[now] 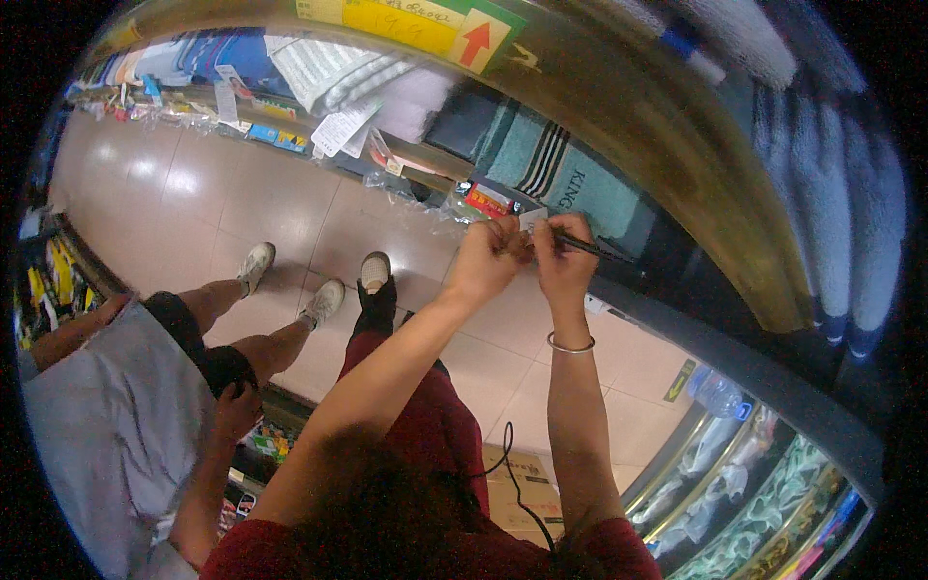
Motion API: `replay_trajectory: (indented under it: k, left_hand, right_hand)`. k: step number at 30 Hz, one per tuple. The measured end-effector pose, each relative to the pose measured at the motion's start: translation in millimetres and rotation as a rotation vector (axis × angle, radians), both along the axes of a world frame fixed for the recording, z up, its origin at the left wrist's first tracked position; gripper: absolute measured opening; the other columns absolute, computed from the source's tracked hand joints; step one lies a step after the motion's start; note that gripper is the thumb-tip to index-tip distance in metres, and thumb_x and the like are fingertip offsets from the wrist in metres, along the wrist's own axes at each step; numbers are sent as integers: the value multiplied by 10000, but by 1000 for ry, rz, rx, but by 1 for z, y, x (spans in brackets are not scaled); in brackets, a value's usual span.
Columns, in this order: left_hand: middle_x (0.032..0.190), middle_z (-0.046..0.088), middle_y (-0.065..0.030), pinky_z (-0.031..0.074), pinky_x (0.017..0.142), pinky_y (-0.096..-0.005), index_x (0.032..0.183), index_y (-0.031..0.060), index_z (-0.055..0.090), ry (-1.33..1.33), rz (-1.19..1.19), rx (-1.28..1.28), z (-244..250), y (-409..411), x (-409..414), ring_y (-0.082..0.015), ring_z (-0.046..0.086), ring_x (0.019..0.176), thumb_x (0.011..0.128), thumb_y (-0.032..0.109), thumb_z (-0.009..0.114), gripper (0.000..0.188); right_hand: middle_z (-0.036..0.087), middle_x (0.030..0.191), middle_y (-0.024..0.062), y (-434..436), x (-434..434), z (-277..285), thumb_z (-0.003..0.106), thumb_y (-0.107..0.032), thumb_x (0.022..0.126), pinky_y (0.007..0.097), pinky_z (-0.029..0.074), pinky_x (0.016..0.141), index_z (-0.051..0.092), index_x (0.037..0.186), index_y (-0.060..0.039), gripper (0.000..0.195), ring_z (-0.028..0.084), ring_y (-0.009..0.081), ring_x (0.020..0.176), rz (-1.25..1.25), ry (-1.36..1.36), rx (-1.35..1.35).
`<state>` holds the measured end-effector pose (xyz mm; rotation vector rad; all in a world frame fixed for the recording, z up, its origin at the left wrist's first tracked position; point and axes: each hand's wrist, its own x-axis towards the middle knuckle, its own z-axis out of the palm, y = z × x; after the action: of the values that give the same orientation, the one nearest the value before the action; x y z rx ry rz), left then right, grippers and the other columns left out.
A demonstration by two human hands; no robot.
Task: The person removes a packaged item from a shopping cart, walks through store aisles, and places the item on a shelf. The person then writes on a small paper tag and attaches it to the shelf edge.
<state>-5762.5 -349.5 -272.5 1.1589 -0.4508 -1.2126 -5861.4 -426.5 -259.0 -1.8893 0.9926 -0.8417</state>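
Close together at the front of a towel shelf are my left hand [487, 254] and my right hand [565, 257]. A small white tag [533, 215] is pinched by my left fingers, and my right fingertips meet it from the other side. My right hand also grips a slim black pen [589, 246], which points out to the right past the knuckles. Just behind the hands lies a folded teal towel [533, 159] with dark and pale stripes and lettering. A red packaged label [489, 201] sits at the shelf edge beside my left fingers.
White textured towels [337, 69] and several folded towels line the shelf, with hanging paper tags [344, 130]. Blue towels [834, 203] hang at the upper right. A person in a grey shirt [116, 435] stands at my left. A cardboard box [525, 486] rests on the tiled floor [500, 377].
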Motion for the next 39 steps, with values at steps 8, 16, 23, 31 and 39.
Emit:
replay_trajectory:
  k: [8, 16, 23, 31, 39]
  left_hand:
    - [677, 465, 4, 435, 592, -268, 668, 21, 443, -32, 22, -6, 1, 1, 1, -84, 473, 687, 794, -91, 470, 171]
    - [678, 469, -4, 454, 625, -270, 654, 15, 437, 68, 53, 14, 9, 0, -1, -102, 483, 673, 784, -94, 475, 174]
    - [782, 546, -36, 506, 684, -305, 740, 3, 478, 159, 57, -18, -8, 2, -5, -144, 575, 763, 834, -85, 499, 131]
    - [679, 468, 15, 462, 631, -267, 662, 26, 406, 172, 114, -4, 6, 0, -9, -82, 503, 693, 850, -72, 493, 230]
    - [739, 504, -15, 506, 709, -299, 695, 39, 412, 316, 101, 52, 10, 1, -9, -131, 581, 770, 873, -50, 504, 220]
  right_hand:
    - [552, 758, 76, 4, 1, -3, 644, -108, 814, 298, 454, 648, 534, 815, -46, 127, 547, 183, 694, -40, 14, 66]
    - [531, 754, 79, 4, -2, -2, 626, -103, 811, 304, 447, 680, 515, 798, -45, 126, 536, 200, 716, -49, 6, 1]
    - [528, 741, 82, 1, -7, -20, 613, -86, 809, 315, 437, 662, 513, 786, -44, 111, 528, 203, 699, -97, -47, 55]
    - [537, 727, 78, 2, -3, -6, 623, -94, 823, 293, 443, 625, 521, 778, -42, 123, 539, 185, 657, -52, -2, 54]
    - [526, 721, 44, 0, -15, -15, 633, -48, 815, 263, 431, 615, 511, 799, -31, 125, 530, 147, 664, -95, -218, 420]
